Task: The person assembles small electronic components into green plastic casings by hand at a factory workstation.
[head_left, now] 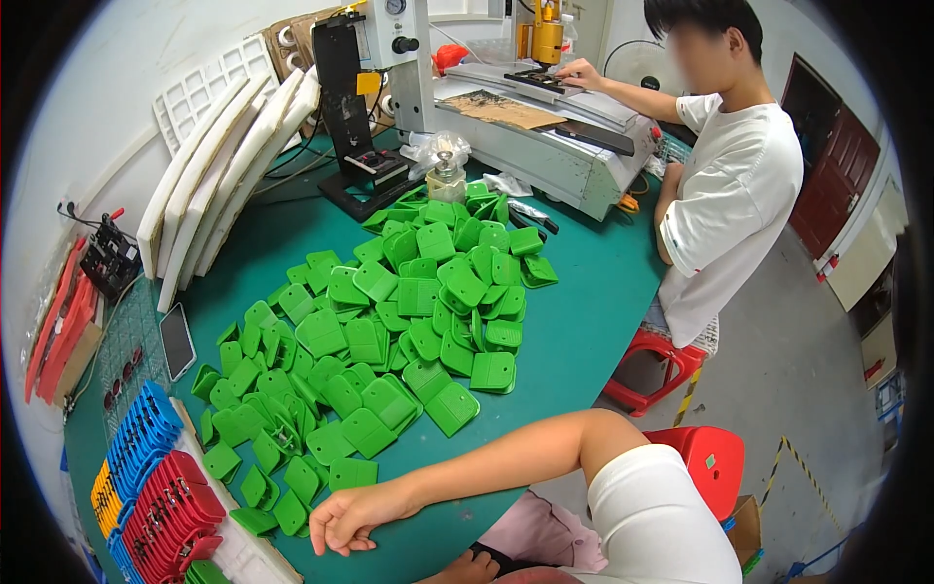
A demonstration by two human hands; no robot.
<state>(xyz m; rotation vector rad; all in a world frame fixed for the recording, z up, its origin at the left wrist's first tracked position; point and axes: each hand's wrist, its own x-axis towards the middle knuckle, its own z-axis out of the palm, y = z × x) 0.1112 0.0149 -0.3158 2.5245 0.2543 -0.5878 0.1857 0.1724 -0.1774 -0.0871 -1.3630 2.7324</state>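
Observation:
My right hand rests at the near edge of the green table, its fingers curled inward with nothing visible in them. Just beyond it spreads a large pile of green folded plastic pieces, many with a small round hole. The closest of these green pieces lie beside my knuckles. At the lower edge, part of my left hand shows low by my lap, fingers laid side by side; the rest is cut off.
Red pieces and blue pieces with metal parts stand in rows at left. Nearby are a phone and white foam sheets. A glass bottle stands behind the pile. A co-worker works at a machine.

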